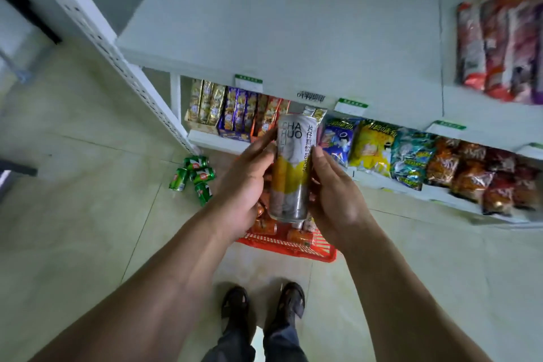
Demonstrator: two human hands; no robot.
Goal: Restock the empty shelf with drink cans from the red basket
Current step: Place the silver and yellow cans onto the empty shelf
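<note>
Tall can (pixel 293 167) upright between left hand (pixel 246 182) and right hand (pixel 332 188), fingers curled round sides. Red basket (pixel 293 247) beneath grip, mostly hidden; contents blurred.

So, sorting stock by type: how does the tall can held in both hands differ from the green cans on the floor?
The tall white-and-yellow can is slimmer, upright, held off the floor by both hands; the short green cans lie tipped on the tiles, untouched. Both are metal drink cans.

can (pixel 293 167) — "CHA HUO" in dark letters | Chinese characters beside — unreadable
</note>
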